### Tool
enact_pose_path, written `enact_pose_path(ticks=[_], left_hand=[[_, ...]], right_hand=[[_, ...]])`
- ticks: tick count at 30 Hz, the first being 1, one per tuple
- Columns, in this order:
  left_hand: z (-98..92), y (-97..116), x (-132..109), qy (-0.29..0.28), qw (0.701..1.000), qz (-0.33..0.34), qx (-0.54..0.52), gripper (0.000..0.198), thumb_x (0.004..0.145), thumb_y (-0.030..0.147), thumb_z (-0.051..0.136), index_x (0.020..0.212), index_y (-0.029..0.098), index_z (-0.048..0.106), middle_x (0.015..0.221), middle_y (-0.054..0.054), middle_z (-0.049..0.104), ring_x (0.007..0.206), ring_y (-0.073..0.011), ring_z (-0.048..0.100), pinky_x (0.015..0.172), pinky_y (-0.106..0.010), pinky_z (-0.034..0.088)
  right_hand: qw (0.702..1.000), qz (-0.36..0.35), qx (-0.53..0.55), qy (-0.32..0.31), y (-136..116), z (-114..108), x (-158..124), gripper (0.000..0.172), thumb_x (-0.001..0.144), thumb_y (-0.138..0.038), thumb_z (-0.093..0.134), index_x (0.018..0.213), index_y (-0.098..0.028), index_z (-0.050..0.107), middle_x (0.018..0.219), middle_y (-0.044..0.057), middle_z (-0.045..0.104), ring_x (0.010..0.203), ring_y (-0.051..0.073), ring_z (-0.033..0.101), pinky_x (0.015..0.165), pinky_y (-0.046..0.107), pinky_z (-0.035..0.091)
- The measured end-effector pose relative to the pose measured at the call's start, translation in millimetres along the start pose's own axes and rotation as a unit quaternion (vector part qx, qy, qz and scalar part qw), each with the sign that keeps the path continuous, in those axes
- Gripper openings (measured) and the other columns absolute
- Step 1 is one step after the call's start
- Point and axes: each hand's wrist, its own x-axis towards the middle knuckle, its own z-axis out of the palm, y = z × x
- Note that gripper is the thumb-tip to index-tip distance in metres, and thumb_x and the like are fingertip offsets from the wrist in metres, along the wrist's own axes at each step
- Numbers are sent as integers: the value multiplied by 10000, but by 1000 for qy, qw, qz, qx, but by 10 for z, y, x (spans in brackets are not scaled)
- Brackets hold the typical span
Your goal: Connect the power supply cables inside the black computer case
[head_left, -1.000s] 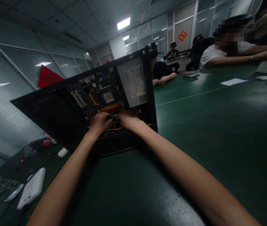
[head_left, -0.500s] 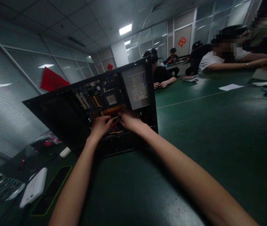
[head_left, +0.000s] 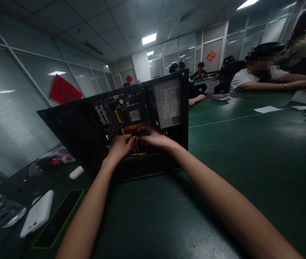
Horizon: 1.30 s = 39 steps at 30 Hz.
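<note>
A black computer case (head_left: 69, 126) stands with its side off, the inside facing me. Inside it are a motherboard (head_left: 127, 111), a labelled power supply (head_left: 167, 104) and red memory sticks (head_left: 135, 128). Below the memory hangs a bundle of red, yellow and black cables (head_left: 136, 146). My left hand (head_left: 120, 145) pinches the cables at their left side, fingertips together. On the right of the bundle, my right hand (head_left: 154, 137) reaches in with thumb and fingers apart, close to the cables. Its fingertips are partly lost in the dark interior.
On the left of the green table (head_left: 223, 151) lie a white power bank (head_left: 37, 212), a dark green-edged phone (head_left: 58, 219), a clear bottle (head_left: 3, 210), a white oval object (head_left: 76, 172) and plastic bags (head_left: 58, 156). Paper (head_left: 268, 109) and several people are beyond.
The case and both hands appear shifted right as the view turns slightly. My right hand's fingers have spread from a tighter grip near the cables; my left hand stays on them.
</note>
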Motion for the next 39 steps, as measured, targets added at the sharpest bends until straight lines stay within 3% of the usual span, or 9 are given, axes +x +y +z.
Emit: enact_pose_path(ticks=[5, 10, 23, 27, 33, 36, 39], left_hand=[[-24, 51, -16, -8, 1000, 6, -5, 307, 983, 345, 489, 917, 214, 758, 838, -46, 762, 766, -195, 666, 653, -274, 376], [-26, 66, -24, -13, 1000, 14, 2, 322, 979, 346, 487, 826, 195, 727, 747, -43, 726, 674, -175, 617, 602, -277, 322], [-23, 73, -28, -5, 999, 23, 31, 330, 971, 313, 477, 757, 199, 701, 698, -51, 694, 640, -185, 604, 597, -298, 301], [-30, 85, -27, 20, 999, -3, 35, 337, 972, 333, 487, 740, 200, 693, 706, -55, 699, 658, -189, 614, 599, -301, 298], [-62, 66, -41, 93, 992, -40, 70, 440, 1002, 397, 440, 730, 184, 712, 719, -77, 714, 635, -179, 590, 599, -309, 281], [-83, 68, -60, 122, 989, -44, 75, 474, 1012, 395, 429, 731, 167, 735, 728, -100, 729, 630, -172, 595, 602, -310, 273], [-85, 80, -70, 127, 989, -36, 61, 494, 1010, 434, 450, 746, 154, 759, 736, -117, 743, 636, -173, 618, 597, -306, 269]], right_hand=[[997, 30, 67, -5, -58, -51, -61, 335, 897, -128, 622, 1222, -177, 557, 985, 22, 712, 717, 89, 676, 613, 179, 505], [992, 71, 101, 16, -98, -59, -88, 214, 1016, -265, 523, 1197, -159, 568, 1123, 80, 711, 643, 55, 646, 565, 153, 475], [991, 81, 108, 2, -76, -97, -105, 288, 1062, -342, 434, 1246, -169, 572, 1178, 97, 711, 648, 67, 687, 568, 161, 481], [990, 89, 104, 15, -72, -86, -104, 360, 1074, -402, 364, 1244, -148, 555, 1195, 130, 708, 626, 76, 673, 550, 175, 476], [997, 76, 5, 14, -2, -12, -39, 250, 954, -123, 452, 1156, -143, 599, 939, 51, 742, 543, 73, 579, 495, 173, 402], [999, 14, -43, 5, 44, 2, -6, 201, 901, -136, 496, 1019, -141, 658, 740, -13, 660, 526, 82, 501, 500, 184, 361], [998, -29, -41, 26, 47, -5, 8, 178, 861, -147, 501, 912, -149, 672, 675, -36, 578, 572, 87, 470, 539, 183, 351]])
